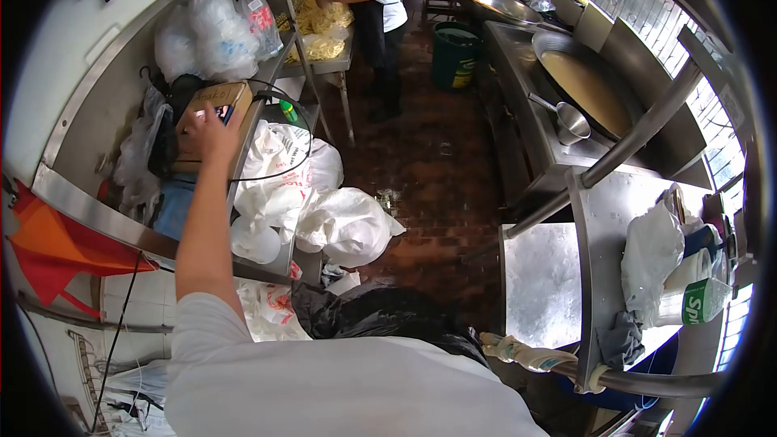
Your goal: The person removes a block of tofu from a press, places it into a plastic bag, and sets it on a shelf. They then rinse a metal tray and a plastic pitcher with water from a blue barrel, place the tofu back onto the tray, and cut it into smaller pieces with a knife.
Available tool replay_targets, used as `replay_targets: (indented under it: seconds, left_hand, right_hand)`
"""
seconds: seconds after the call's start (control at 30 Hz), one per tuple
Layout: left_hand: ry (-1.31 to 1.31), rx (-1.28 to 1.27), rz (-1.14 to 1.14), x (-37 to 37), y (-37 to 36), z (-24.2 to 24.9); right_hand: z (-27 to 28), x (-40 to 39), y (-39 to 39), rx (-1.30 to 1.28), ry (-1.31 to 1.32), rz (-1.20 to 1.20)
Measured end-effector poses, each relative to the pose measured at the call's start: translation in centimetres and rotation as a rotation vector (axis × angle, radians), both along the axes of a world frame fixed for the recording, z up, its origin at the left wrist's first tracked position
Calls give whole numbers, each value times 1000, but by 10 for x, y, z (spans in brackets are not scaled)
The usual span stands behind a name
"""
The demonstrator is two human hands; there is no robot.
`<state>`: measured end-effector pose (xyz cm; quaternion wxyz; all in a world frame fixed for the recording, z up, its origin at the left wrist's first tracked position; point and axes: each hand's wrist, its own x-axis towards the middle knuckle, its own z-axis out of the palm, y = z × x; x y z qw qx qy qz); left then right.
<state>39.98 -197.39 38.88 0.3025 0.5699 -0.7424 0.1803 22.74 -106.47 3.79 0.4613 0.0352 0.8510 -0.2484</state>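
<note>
Your left hand (209,131) reaches up to the shelf, fingers clamped on a small dark device (224,114) atop the cardboard box (212,105), apparently mid-pickup; lifting it clear seems next; right hand unseen.

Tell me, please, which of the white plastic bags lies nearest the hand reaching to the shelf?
The crumpled white plastic bag right of the brown cardboard box, just beside the left hand; the others sit higher or lower.
</note>
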Motion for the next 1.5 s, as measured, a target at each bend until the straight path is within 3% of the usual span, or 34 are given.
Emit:
replay_targets:
  seconds: [0.1, 0.13, 0.2, 0.23, 0.27, 0.3, 0.37, 0.43, 0.57, 0.67, 0.8, 0.97, 1.03, 1.1, 1.13, 1.17, 1.2, 1.23, 1.27, 1.3, 1.33, 1.4, 1.43, 1.5]
  left_hand:
    - [75, -316, -446, -60, 57, -30]
    - [225, -313, -625, -93, 94, -49]
    - [246, 17, -1045, -144, 184, -69]
    - [349, -25, -1220, -161, 230, -99]
    - [318, 202, -1474, -168, 271, -125]
    - [202, 419, -1514, -176, 310, -176]
    - [45, 617, -1783, -165, 378, -207]
    - [-78, 837, -1887, -144, 428, -223]
    - [-176, 946, -1880, -120, 460, -231]
    - [-169, 1002, -1668, -116, 459, -215]
    - [-83, 746, -1635, -119, 495, -199]
    - [110, 579, -1722, -116, 618, -260]
    - [-111, 743, -1574, -97, 685, -316]
    - [-704, 999, -1576, -72, 742, -357]
    - [-911, 1061, -1597, -56, 768, -386]
    - [-1101, 1112, -1590, -44, 791, -403]
    - [-1214, 1156, -1658, -37, 820, -396]
    - [-1305, 1214, -1713, -31, 848, -388]
    - [-1346, 1266, -1781, -31, 874, -383]
    - [-1567, 1342, -1697, -39, 906, -345]
    - [-1575, 1291, -1812, -44, 927, -360]
    - [-1634, 1222, -2007, -52, 969, -368]
    - [-1607, 1267, -2142, -56, 990, -371]
    - [-1722, 1235, -2157, -68, 1028, -385]
  right_hand:
    - [2, 11, 1, -5, 3, -29]
    - [2, 14, 2, -9, 7, -44]
    - [3, 25, 0, -14, 11, -83]
    - [3, 31, 1, -15, 17, -99]
    - [5, 39, -1, -19, 18, -125]
    - [5, 48, -1, -22, 14, -146]
    - [2, 69, 3, -23, 10, -189]
    - [-5, 89, 13, -24, 0, -215]
    - [-24, 124, 41, -32, -28, -251]
    - [-45, 153, 69, -53, -30, -299]
    - [-82, 222, 132, -112, -8, -456]
    - [-177, 361, 237, -194, 21, -733]
    - [-224, 422, 282, -296, -16, -879]
    - [-278, 488, 314, -550, -128, -1106]
    - [-207, 490, 313, -460, -117, -1059]
    - [-230, 515, 333, -227, 41, -995]
    - [-182, 513, 340, -169, 224, -1102]
    - [-146, 506, 353, -250, 124, -1286]
    - [-111, 493, 356, -290, 230, -1408]
    - [-111, 483, 359, -331, 473, -1343]
    - [-112, 474, 368, -375, 700, -1258]
    - [-42, 430, 361, -503, 717, -1226]
    - [-39, 416, 361, -533, 771, -1143]
    - [-57, 398, 373, -361, 835, -735]
